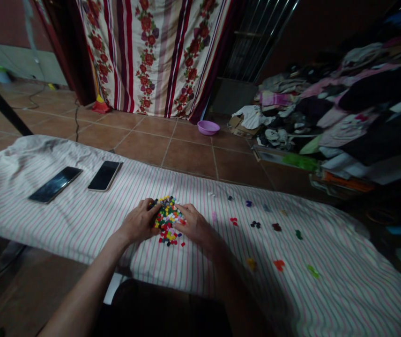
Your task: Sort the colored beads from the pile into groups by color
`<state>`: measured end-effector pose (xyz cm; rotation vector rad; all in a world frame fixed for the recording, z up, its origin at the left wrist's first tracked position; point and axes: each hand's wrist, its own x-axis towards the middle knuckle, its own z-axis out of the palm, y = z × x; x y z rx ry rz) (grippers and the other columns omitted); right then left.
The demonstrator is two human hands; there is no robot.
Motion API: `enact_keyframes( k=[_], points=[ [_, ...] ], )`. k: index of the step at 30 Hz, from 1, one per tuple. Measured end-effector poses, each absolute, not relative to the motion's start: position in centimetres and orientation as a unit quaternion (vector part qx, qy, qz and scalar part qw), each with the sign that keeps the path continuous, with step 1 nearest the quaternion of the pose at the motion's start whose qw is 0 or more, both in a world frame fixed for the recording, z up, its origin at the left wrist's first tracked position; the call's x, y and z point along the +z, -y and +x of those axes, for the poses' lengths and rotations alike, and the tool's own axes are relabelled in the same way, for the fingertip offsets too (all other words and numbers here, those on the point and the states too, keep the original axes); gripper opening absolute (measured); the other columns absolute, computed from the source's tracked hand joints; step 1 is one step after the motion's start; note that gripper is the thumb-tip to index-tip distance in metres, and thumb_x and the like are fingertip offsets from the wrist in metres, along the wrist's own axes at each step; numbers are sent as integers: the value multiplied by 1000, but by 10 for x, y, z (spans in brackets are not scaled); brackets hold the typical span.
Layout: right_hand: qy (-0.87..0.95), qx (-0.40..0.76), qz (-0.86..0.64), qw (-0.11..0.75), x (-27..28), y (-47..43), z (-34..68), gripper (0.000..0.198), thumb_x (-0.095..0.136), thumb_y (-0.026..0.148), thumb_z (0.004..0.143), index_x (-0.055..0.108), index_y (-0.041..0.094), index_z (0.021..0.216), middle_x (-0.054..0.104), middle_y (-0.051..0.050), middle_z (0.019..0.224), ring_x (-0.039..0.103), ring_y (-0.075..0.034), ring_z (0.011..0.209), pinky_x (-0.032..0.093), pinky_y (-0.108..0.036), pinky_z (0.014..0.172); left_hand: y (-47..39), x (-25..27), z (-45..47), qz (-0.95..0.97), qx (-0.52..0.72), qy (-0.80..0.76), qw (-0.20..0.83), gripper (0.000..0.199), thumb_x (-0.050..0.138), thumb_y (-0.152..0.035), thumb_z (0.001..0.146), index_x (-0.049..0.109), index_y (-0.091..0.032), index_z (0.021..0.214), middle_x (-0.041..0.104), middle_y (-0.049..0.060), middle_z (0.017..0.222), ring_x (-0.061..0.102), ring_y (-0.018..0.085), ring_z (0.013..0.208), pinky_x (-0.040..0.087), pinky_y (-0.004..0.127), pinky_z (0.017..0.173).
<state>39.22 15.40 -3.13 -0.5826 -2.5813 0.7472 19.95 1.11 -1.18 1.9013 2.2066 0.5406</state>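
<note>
A pile of small multicoloured plastic pieces lies on the striped cloth, with red, yellow, white, green and black among them. My left hand rests along the pile's left side, fingers apart and touching its edge. On the opposite side my right hand lies with its fingers spread against the pieces. Neither hand grips anything visible. Small groups sorted by colour sit to the right: red pieces, black pieces, brown pieces, orange pieces, yellow pieces and lime green pieces.
Two phones, one dark and one with a light edge, lie on the cloth at left. Beyond the cloth's far edge is a tiled floor with a purple basin. Heaped clothes stand at right, and a flowered curtain hangs behind.
</note>
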Motion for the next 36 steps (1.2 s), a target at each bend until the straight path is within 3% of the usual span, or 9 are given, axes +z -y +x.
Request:
enact_keyframes(
  k=[5,9,13,19,23,30,36],
  points=[
    [891,337,-200,232,-37,-150,375,44,60,21,86,61,19,130,64,-12,117,62,-24,109,54,-40,97,-21,-5,210,634,201,-741,92,51,61,-37,81,56,-25,130,57,10,122,56,25,110,54,41,91],
    [869,378,-200,247,-39,-147,362,45,58,17,85,62,22,130,64,-11,122,61,-23,114,55,-40,98,-30,-2,216,614,226,-749,102,39,55,-27,82,61,-20,120,61,10,114,59,23,106,53,39,93],
    [864,387,-189,260,-38,-144,355,48,55,16,85,61,22,132,61,-11,131,59,-23,121,56,-39,98,-36,-2,212,598,287,-738,126,35,52,-19,81,63,-20,114,65,7,103,62,19,99,53,36,91],
    [879,366,-159,262,-33,-142,351,48,47,13,87,62,22,132,62,-8,135,57,-21,126,47,-41,109,-32,-3,198,587,322,-731,132,29,51,-23,84,67,-22,109,67,6,111,63,19,104,52,35,95],
    [882,351,-139,284,-28,-146,351,42,43,13,89,69,22,120,67,-6,126,60,-19,121,46,-40,109,-28,-3,191,580,320,-739,121,29,50,-25,87,67,-23,110,66,6,115,63,19,107,51,36,98],
    [863,250,-299,321,-31,-168,363,40,38,15,90,72,21,111,70,-9,107,64,-22,105,51,-39,99,-28,5,187,472,221,-846,113,39,38,-30,93,61,-19,123,62,11,117,67,17,89,53,31,79],
    [878,196,-340,276,-45,-174,361,47,37,8,86,67,17,121,69,-12,107,62,-25,103,49,-40,96,-40,3,196,486,207,-841,119,48,40,-14,86,55,-18,131,63,11,122,64,21,104,51,33,88]
  ],
)
